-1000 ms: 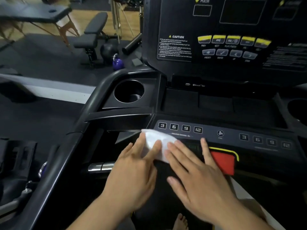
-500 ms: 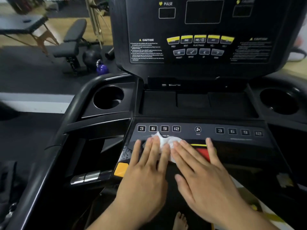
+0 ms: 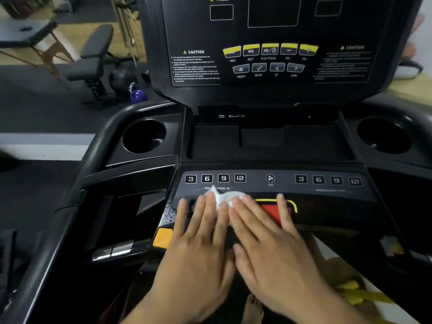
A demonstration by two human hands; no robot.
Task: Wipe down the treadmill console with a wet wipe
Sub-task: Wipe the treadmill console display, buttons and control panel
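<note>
The black treadmill console (image 3: 271, 141) fills the view, with an upright display panel and a lower strip of number buttons (image 3: 215, 178). A crumpled white wet wipe (image 3: 222, 198) lies on the lower panel just under the left number buttons. My left hand (image 3: 198, 244) and my right hand (image 3: 268, 244) lie side by side, fingers straight, pressing the wipe flat against the panel. Most of the wipe is hidden under the fingertips. My right hand partly covers the red stop button (image 3: 272, 211).
Round cup holders sit at the left (image 3: 143, 136) and right (image 3: 383, 135) of the console. A yellow-orange tab (image 3: 163, 237) and a silver grip sensor (image 3: 117, 250) are left of my hands. A weight bench (image 3: 93, 57) and a purple kettlebell (image 3: 138, 94) stand on the floor beyond.
Both hands have slid the wipe to the right along the lower panel, from its left corner to under the number buttons. The view has also turned right, centring the console.
</note>
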